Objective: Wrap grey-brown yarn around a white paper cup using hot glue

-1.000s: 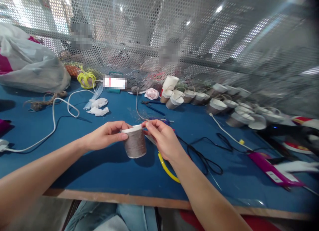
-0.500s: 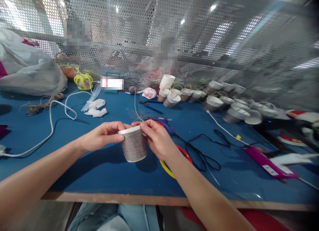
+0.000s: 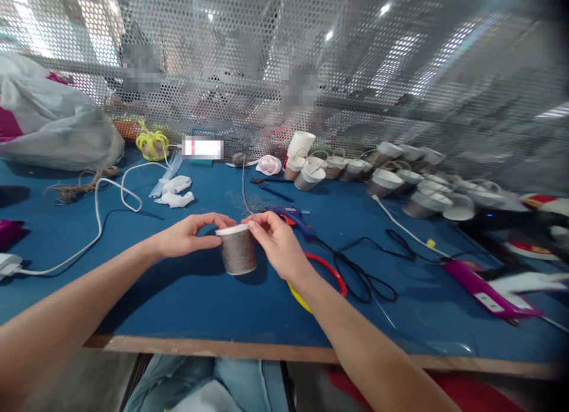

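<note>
A paper cup [image 3: 239, 253] wrapped round with grey-brown twine stands nearly upright between my hands, its white rim facing up. Whether its base rests on the table I cannot tell. My left hand [image 3: 189, 235] holds it from the left, thumb against the side below the rim and fingers over the far edge. At the rim's right side, my right hand [image 3: 278, 240] pinches the twine [image 3: 244, 184], which runs back to a small grey ball [image 3: 239, 159]. Its fingertips partly hide the strand's end at the cup.
Beyond my right hand lie a blue glue gun [image 3: 297, 223], scissors with red and yellow handles [image 3: 331, 264] and pliers [image 3: 273, 188]. Several wrapped cups with handles [image 3: 386, 181] stand at the back right. A purple power strip [image 3: 493, 293] and white cable [image 3: 98, 222] lie at the sides.
The cup has come down slightly and sits more upright. My left fingers have loosened and lifted a little at the rim. My right hand keeps its pinch; the view has shifted slightly.
</note>
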